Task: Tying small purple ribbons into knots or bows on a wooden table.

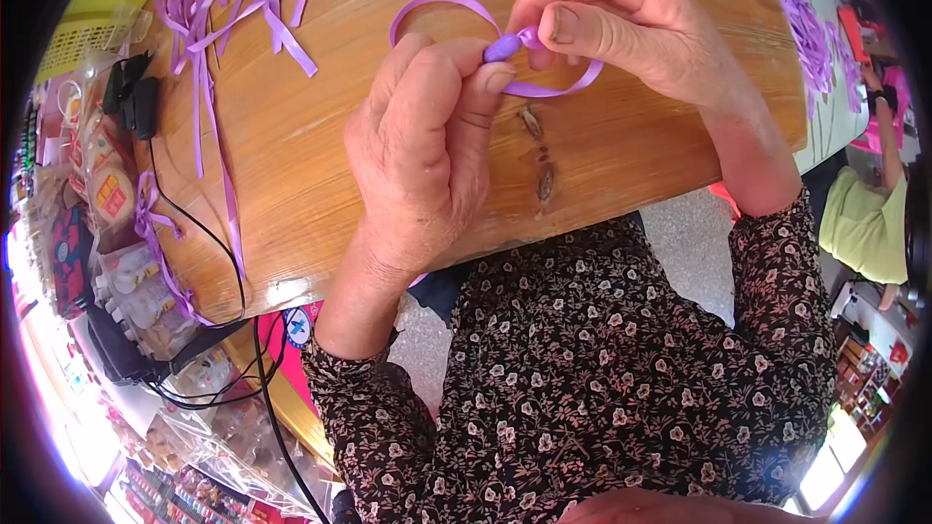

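Between my hands, above the wooden table, is a small purple oval piece (502, 49) with a loop of purple ribbon (558, 92). My left hand (427, 126) pinches the oval piece between thumb and forefinger. My right hand (626, 29) has its thumb and forefinger closed on the ribbon at the far end of that piece, where it looks gathered or knotted. The ribbon curves out behind my left fingers and below my right fingertips. What my other right fingers touch is hidden.
Cut purple ribbons (218, 0) lie in a heap at the far left, some trailing toward the table's near edge. More purple strips (801, 19) lie at the right. A black cable (199, 223) and plastic bags (136, 281) sit along the left. Another person (867, 223) is at far right.
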